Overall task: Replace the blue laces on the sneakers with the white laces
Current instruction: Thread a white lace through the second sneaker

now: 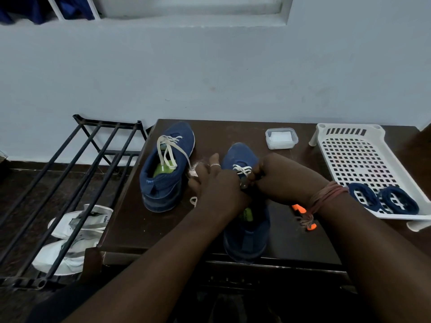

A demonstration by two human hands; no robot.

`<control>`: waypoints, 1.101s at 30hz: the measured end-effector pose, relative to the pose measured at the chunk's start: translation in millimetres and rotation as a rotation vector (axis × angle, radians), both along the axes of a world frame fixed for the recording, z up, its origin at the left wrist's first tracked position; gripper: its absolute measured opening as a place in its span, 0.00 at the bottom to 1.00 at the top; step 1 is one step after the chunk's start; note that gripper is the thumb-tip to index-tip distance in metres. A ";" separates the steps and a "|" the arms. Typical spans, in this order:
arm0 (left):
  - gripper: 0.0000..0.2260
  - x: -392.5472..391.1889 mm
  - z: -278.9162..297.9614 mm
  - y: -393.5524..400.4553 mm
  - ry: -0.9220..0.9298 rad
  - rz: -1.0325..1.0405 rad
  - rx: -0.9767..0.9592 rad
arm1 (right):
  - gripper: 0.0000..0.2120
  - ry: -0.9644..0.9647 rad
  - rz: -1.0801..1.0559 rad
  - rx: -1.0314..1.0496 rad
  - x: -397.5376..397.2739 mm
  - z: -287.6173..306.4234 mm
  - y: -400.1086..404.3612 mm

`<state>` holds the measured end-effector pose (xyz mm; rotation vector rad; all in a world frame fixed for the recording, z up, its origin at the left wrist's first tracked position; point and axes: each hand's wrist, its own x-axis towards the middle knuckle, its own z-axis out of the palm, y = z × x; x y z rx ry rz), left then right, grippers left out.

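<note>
Two blue sneakers stand on the dark table (130,220). The left sneaker (166,166) carries a white lace (166,145) with loose ends trailing to the right. On the right sneaker (245,229) a white lace (242,170) crosses the lowest eyelets near the toe. My left hand (214,185) and my right hand (279,180) meet over its tongue, each pinching part of that lace. Two coiled blue laces (363,194) lie in the white perforated tray (356,155) at the right.
A small clear lidded box (281,138) sits at the back of the table. An orange-handled tool (303,215) lies under my right wrist. A black metal shoe rack (77,183) stands to the left, with white shoes (74,238) on the floor beneath it.
</note>
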<state>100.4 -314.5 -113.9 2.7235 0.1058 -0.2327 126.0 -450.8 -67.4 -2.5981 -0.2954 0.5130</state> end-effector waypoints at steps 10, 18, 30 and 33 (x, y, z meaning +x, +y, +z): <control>0.17 3.0 -10.2 -7.0 0.105 0.144 -0.182 | 0.13 -0.281 -0.104 -0.236 1.4 -19.1 8.5; 0.21 20.3 -6.8 -3.8 0.304 0.311 -0.405 | 0.07 -0.070 -0.238 0.080 5.6 -20.4 1.3; 0.15 17.8 -26.0 -3.0 0.151 0.422 -0.521 | 0.03 -0.131 -0.251 0.037 4.9 -25.9 7.1; 0.08 11.3 -12.2 2.2 0.171 0.315 -0.658 | 0.03 -0.155 -0.222 0.025 5.0 -26.3 6.4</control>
